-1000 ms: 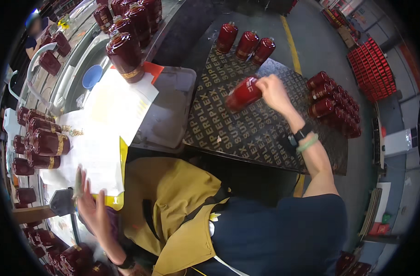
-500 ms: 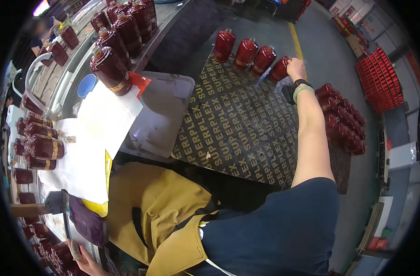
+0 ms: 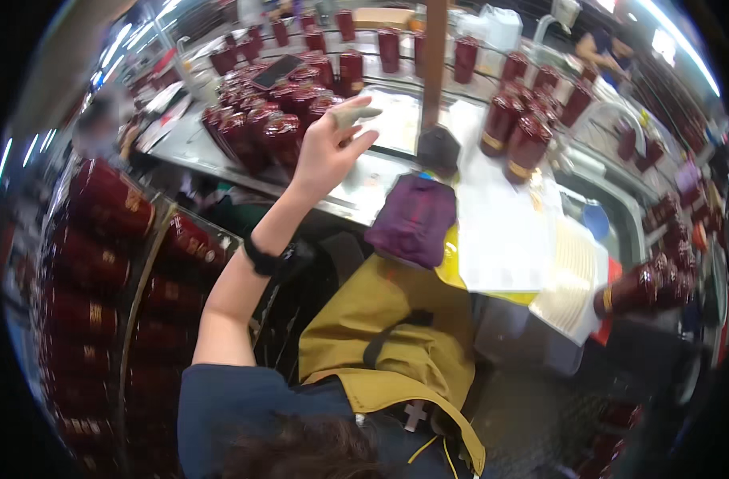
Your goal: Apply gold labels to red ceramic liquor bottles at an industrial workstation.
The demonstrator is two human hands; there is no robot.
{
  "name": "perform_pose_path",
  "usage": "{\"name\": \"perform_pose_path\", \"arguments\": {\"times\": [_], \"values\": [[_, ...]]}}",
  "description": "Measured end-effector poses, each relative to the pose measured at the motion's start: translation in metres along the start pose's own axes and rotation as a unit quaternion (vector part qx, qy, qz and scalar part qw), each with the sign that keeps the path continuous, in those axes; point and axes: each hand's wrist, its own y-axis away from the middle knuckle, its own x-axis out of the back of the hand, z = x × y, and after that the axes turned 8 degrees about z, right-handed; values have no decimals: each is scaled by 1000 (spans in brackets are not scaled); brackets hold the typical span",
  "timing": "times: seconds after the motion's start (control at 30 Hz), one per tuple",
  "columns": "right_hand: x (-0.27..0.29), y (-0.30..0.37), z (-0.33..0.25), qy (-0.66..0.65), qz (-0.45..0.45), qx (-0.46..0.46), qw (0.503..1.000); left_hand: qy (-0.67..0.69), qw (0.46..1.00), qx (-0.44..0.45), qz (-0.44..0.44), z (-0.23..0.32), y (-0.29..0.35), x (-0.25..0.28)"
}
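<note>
My left hand (image 3: 335,148) reaches over the worktable with its fingers apart and nothing in them; a pale cover wraps one finger. It is nearest to a crowd of glossy dark red bottles (image 3: 283,137) standing on the table, and a dark phone (image 3: 276,72) lies on top of them. I cannot tell whether the hand touches any bottle. A purple cloth bundle (image 3: 416,219) hangs at the table's near edge. White paper (image 3: 500,239) covers the surface right of it, with two bottles (image 3: 529,146) at its far end. My right hand is out of view.
A brown post (image 3: 434,64) rises from the table beside the paper. Stacked red bottles (image 3: 85,295) stand close on my left, near a person (image 3: 101,128). To the right are a sink (image 3: 612,191), a blue bowl (image 3: 596,221) and a tilted bottle (image 3: 640,287).
My view has swung left from the board on the floor to the worktable. The right hand, earlier at a red bottle on that board, has left the view. My left hand now shows over the table.
</note>
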Motion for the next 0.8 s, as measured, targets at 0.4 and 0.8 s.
{"name": "perform_pose_path", "arguments": {"times": [0.4,0.8], "values": [[111,42,-353,-382,-151,149,900,-555,794,23,249,-96,-291,226],[151,112,-501,-429,-429,295,738,-659,730,167,-70,-238,-302,436]]}}
